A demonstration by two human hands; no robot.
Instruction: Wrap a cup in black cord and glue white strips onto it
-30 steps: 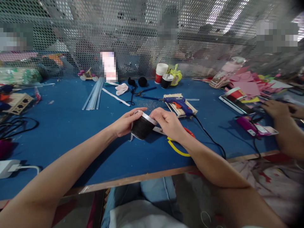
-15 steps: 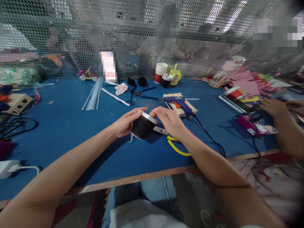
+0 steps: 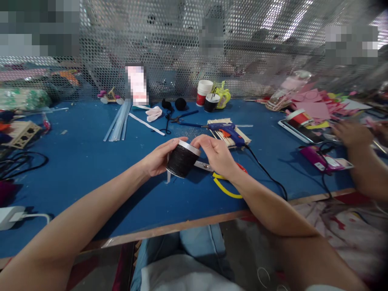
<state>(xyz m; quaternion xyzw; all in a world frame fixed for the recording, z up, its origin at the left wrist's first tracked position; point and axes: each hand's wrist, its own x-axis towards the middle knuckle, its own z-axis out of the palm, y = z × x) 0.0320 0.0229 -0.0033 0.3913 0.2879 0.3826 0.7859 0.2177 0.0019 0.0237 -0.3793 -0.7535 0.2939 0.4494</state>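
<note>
Tilted between my hands is a paper cup [image 3: 182, 161] wound in black cord, with a white band around its rim. My left hand [image 3: 159, 158] is closed around the cup's left side, thumb at the band. At the right of the rim, my right hand [image 3: 214, 151] has its fingers bent in over the edge, gripping there; some fingertips are hidden. A short white strip [image 3: 169, 177] hangs below the cup. Scissors with yellow handles [image 3: 226, 189] lie under my right wrist, their blades partly behind the cup.
Beyond my hands, a blue glue gun [image 3: 226, 131] rests on wooden sticks, its cable trailing right. Pliers [image 3: 183, 118], glue sticks [image 3: 119, 121], white ribbon [image 3: 154, 114] and stacked cups [image 3: 204, 92] lie further back. A co-worker's hand [image 3: 353, 132] is at the right, near a phone [image 3: 298, 131].
My hands stay nearly still on the cup, which has turned slightly. The co-worker's hand at the right has shifted a little.
</note>
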